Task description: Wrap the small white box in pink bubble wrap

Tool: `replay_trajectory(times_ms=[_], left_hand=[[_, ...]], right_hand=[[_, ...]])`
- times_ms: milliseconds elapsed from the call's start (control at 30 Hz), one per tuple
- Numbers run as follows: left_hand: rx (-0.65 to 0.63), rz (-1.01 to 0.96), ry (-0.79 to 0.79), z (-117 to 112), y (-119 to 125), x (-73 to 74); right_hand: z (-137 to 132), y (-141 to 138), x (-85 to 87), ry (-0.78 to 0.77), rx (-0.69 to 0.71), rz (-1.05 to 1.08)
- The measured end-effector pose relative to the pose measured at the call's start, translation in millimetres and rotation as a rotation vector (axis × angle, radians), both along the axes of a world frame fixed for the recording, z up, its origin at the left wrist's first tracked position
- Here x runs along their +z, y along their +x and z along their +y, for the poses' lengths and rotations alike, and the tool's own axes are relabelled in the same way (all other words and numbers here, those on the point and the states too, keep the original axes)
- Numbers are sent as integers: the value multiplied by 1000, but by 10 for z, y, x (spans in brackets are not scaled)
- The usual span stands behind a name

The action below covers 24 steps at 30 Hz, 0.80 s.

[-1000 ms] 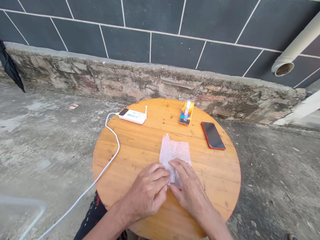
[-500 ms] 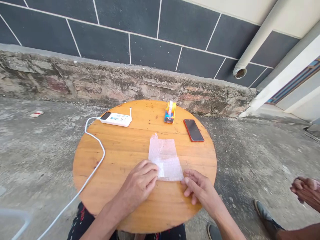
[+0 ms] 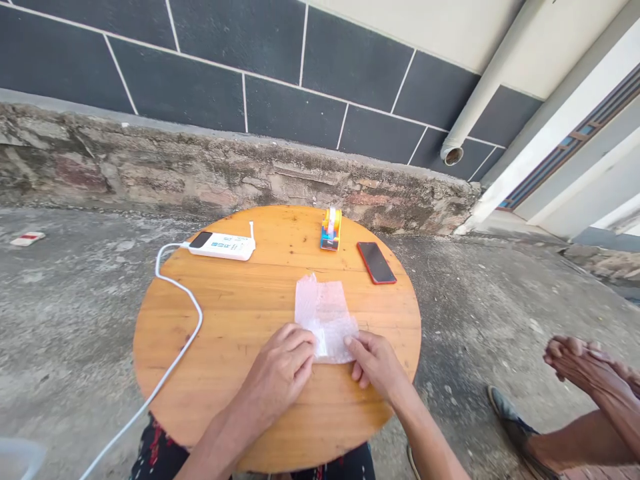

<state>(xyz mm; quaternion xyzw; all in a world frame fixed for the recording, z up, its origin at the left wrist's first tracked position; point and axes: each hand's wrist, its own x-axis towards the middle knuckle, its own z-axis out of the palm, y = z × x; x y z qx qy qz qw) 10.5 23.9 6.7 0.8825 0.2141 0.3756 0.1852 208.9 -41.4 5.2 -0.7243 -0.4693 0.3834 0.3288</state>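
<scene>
Sheet of pinkish, translucent wrap (image 3: 326, 305) lies flat near the middle of the round wooden table (image 3: 235, 303), closer to the person's side. Long axis runs away from the person, far end leaning slightly left; a small crumpled tip sticks up along the far edge, toward its left. Near edge faces the person, roughly level.

Left hand (image 3: 283, 363) rests at the near left edge, fingers bent together over it; cannot tell whether that grip is closed on the wrap or only presses it. Right hand (image 3: 376, 363) pinches the near right corner, thumb on top, grip narrow.

Hard to make out: a brighter white patch beside the left fingertips, possibly a fold, glare or something inside. Near left corner is hidden under the left fingers; right fingers partly behind the thumb.

Beyond the wrap: tape dispenser (image 3: 331, 232), phone (image 3: 377, 263) to its right, white device (image 3: 223, 246) to the left, its cable (image 3: 186, 341) cut off below. Blurred pale shape (image 3: 20, 457), lower left, unidentifiable. Another person's clasped hands (image 3: 580, 360) at right, body cut off.
</scene>
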Motion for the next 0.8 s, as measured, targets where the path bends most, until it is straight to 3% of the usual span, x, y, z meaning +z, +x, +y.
replay_trajectory(times_ms=[200,500,800], left_hand=[[-17,-3,-19,5,-3,-22],[-22,16,-40,22,6,5],[-18,52,-38,33,23,20]], right_hand=[[70,-92,-32,104,-56,-212],[97,-280,1,128,-200,-476],[136,-440,-104,246,-266,-470]])
